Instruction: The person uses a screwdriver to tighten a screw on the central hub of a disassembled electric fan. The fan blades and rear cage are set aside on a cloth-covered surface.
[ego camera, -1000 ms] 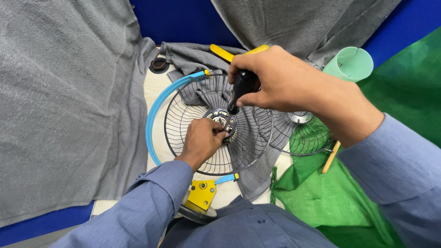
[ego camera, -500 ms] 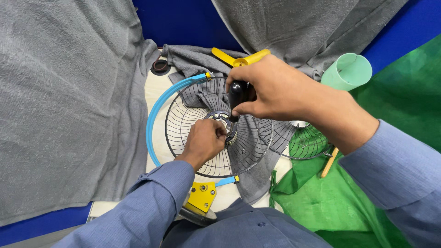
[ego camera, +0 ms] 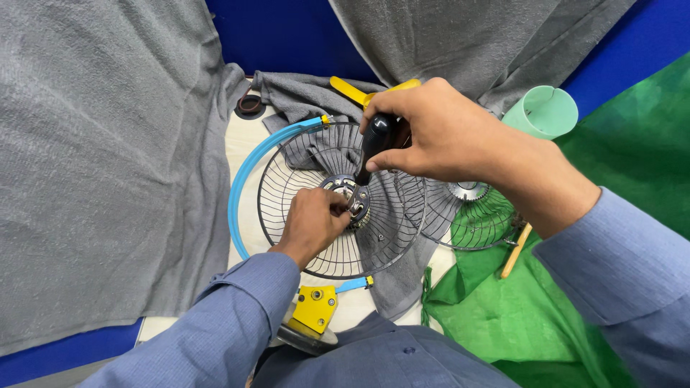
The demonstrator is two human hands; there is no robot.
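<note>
Fan guard [ego camera: 316,215], round black wire with a blue rim, lies flat under both hands. Its metal hub [ego camera: 350,197] sits right at the left hand's [ego camera: 313,223] fingertips, which pinch it. Right hand [ego camera: 438,129], just above, is wrapped around a black screwdriver [ego camera: 374,147] whose shaft angles down into the hub.

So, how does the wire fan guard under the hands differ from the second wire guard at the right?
The near fan guard lies in full view, with a blue rim at its left and both hands at its hub; the second guard is partly hidden by the right forearm, and no hand touches it. The near one looks larger. Both are round, of dark radial wires, with a metal centre.
</note>
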